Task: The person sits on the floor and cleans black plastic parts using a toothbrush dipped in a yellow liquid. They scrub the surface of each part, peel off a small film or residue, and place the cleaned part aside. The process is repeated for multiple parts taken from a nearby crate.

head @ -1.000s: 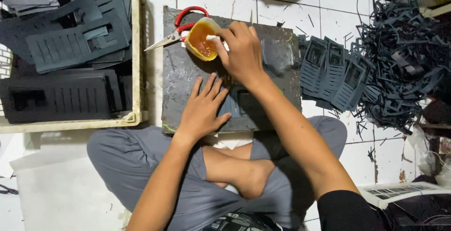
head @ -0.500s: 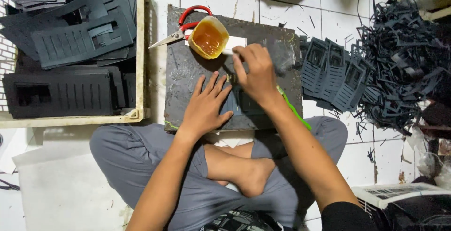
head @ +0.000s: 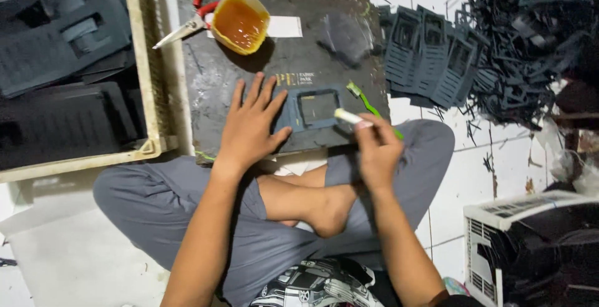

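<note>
I sit cross-legged on a tiled floor with a dark work board (head: 212, 88) in front of my knees. My left hand (head: 251, 126) lies flat on the board, fingers spread, pressing the left side of a blue-grey foam frame piece (head: 315, 108). My right hand (head: 374, 151) is closed on a white-handled brush (head: 347, 116), its tip at the frame's right edge. A green toothbrush (head: 368, 104) lies just beside it. A small tub of amber glue (head: 240, 21) stands at the board's far left, next to red-handled scissors (head: 199, 7).
A cream crate (head: 145, 70) with dark foam inserts stands at the left. A row of blue-grey foam frames (head: 427, 54) and a heap of dark foam offcuts (head: 530, 38) lie at the right. A white vented box (head: 524, 244) stands at the lower right.
My right hand has pulled back from the glue tub toward me and now holds the brush at the foam frame. The left hand stays flat on the board.
</note>
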